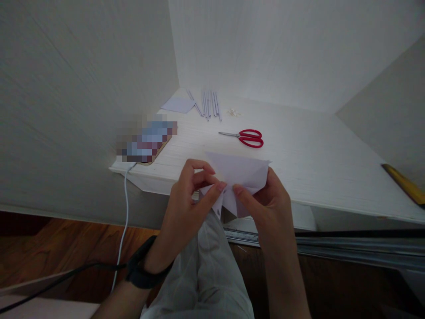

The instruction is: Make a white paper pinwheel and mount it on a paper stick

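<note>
A folded sheet of white paper (242, 170) is held between my two hands at the front edge of the white surface. My left hand (195, 190) pinches its lower left part with thumb and fingers. On the right side, my right hand (268, 190) grips the sheet, its thumb pressing in front and its fingers mostly hidden behind. Creased flaps hang below the thumbs over my lap. Just beyond the paper lies a pair of scissors (250, 138) with red handles, blades pointing left.
Several thin rolled paper tubes (209, 105) lie at the back beside a flat paper piece (179, 104) and small pale bits (234, 112). A phone-like device (149, 141), blurred, rests at left with a white cable (125, 221). A yellow object (403, 184) sits at the right edge.
</note>
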Demonstrator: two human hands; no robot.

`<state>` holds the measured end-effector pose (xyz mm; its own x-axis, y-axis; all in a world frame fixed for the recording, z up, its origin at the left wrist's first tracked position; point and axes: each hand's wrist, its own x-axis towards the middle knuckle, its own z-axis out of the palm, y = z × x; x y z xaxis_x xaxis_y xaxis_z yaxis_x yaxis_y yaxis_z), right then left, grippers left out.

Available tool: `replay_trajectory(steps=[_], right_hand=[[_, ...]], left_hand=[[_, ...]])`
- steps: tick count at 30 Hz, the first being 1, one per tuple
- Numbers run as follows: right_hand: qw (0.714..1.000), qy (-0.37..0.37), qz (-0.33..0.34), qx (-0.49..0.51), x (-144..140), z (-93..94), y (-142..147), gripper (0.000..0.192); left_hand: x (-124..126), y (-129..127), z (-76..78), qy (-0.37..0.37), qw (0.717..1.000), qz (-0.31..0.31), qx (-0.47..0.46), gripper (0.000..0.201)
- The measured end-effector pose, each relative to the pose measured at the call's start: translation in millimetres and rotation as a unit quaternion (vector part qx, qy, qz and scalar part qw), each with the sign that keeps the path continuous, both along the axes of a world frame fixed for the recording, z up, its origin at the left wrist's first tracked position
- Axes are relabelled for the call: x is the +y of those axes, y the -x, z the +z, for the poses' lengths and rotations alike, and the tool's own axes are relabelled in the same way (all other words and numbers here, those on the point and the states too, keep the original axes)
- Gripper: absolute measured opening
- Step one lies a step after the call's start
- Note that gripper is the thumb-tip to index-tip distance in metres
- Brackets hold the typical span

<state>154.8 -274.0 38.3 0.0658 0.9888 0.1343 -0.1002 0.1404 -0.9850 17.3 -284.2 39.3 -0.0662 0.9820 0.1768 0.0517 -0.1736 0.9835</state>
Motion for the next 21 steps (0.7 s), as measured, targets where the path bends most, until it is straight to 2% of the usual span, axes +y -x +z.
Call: replay_trajectory(steps=[4, 8, 12, 16, 21], right_hand=[[1.000, 0.011, -0.007, 0.008, -0.6, 0.7, -0.4, 0.034], [1.000, 0.018, 0.000, 0.013, -1.9, 1.2, -0.7, 0.034], [1.000, 0.016, 0.009, 0.012, -3.5, 1.9, -0.3, 0.035], [1.000, 0.015, 0.013, 0.014, -5.0, 3.3, 0.0, 0.035], [1.000, 0.011, 0.014, 0.022, -6.2, 2.8, 0.2, 0.035]], left_hand=[[-6.2, 6.9, -1.3, -0.064, 0.996, -0.030, 0.051, 0.019], [-7.1, 17.6, 1.0, -0.128, 0.980, -0.097, 0.113, 0.026], [-6.2, 22.9, 2.0, -0.131, 0.974, -0.149, 0.114, 0.029], [-5.4, 23.4, 0.3, -0.111, 0.976, -0.164, 0.095, 0.030], [-6.0, 23.1, 0.1, -0.112, 0.974, -0.185, 0.064, 0.054]])
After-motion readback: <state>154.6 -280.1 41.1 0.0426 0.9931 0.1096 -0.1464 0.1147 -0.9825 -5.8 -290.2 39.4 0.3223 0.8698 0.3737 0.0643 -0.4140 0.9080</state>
